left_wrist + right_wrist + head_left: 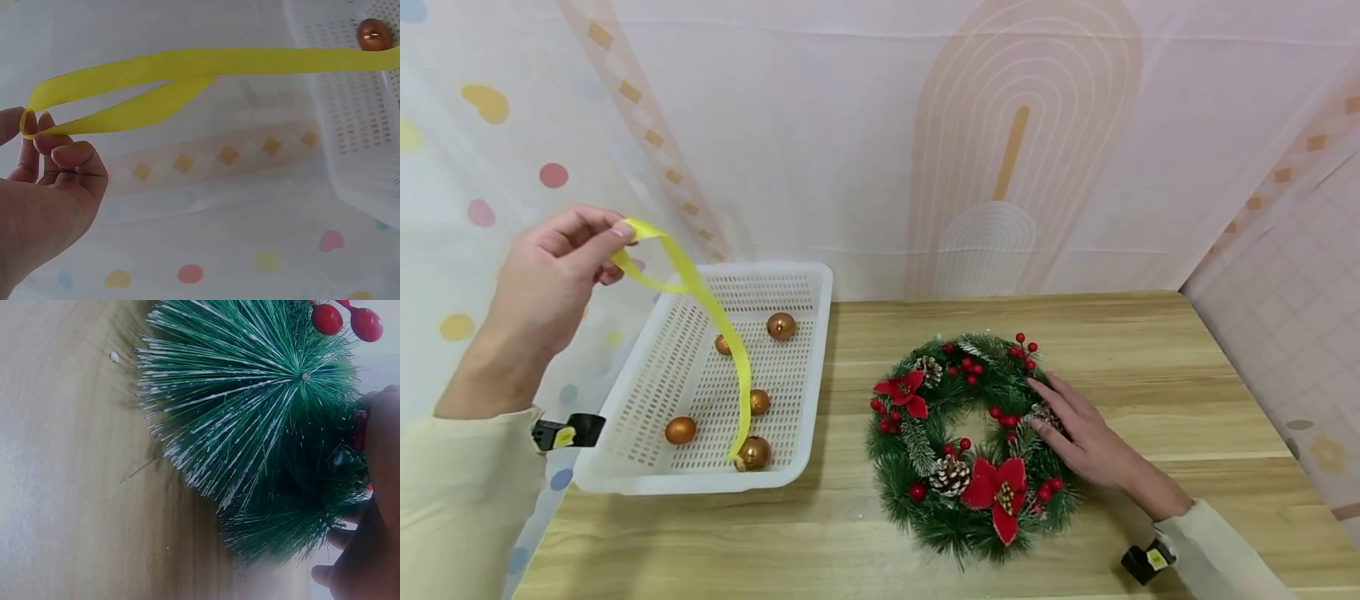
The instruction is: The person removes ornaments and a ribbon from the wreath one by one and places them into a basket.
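My left hand (553, 271) pinches a yellow ribbon (711, 308) between thumb and fingertips, raised at the back left. The ribbon folds over at the fingers, and its long tail hangs into the white basket (822, 350), down to a gold ball (752, 454) near the front. In the left wrist view the ribbon (187, 62) stretches across toward the basket. A green Christmas wreath (917, 508) with red berries, pinecones and red flowers lies flat on the table. On its right side rests my right hand (1093, 442), fingers extended over the greenery (250, 394).
Several gold balls, one at the back (781, 326) and another at the left (681, 430), lie in the basket. The wooden table (850, 550) runs back to a patterned cloth backdrop (820, 150). A second cloth wall (1285, 275) stands along the right.
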### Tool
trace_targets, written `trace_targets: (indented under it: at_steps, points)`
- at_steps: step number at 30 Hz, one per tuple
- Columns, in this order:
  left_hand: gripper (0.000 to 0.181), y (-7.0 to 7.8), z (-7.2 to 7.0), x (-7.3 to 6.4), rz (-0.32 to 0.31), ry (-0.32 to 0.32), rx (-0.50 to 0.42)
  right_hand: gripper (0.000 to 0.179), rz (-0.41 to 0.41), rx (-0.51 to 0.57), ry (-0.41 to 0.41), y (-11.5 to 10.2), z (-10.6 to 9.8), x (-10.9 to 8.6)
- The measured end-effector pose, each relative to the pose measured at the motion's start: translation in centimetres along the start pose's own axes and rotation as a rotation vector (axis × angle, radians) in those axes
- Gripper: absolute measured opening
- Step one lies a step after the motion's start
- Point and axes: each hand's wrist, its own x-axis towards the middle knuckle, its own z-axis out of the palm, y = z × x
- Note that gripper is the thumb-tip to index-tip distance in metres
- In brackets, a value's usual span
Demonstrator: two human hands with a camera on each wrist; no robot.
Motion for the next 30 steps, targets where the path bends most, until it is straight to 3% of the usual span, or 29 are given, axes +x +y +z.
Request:
trace_targets:
  at_steps: [9, 14, 18, 26, 30]
  points:
    - [0.004, -2.8, 0.3, -0.7, -0.093, -0.043, 0.188, 0.057, 0.003, 0.000, 0.000, 0.0, 0.0, 0.0]
    - [0.008, -4.1, 0.2, -1.0, -0.147, -0.062, 0.376, 0.057, 0.010, 0.002, -0.006, 0.0, 0.0, 0.0]
    - [0.021, -5.1, -0.1, -1.4, -0.190, -0.089, 0.524, 0.057, 0.012, -0.002, -0.008, 0.1, 0.0, 0.1]
    - [0.042, -6.8, -0.4, -2.1, -0.274, -0.126, 0.675, 0.057, 0.003, -0.002, 0.003, 0.1, 0.0, 0.0]
    - [0.043, -7.6, -0.5, -2.6, -0.305, -0.171, 0.718, 0.057, -0.002, 0.000, 0.011, 0.1, -0.1, 0.0]
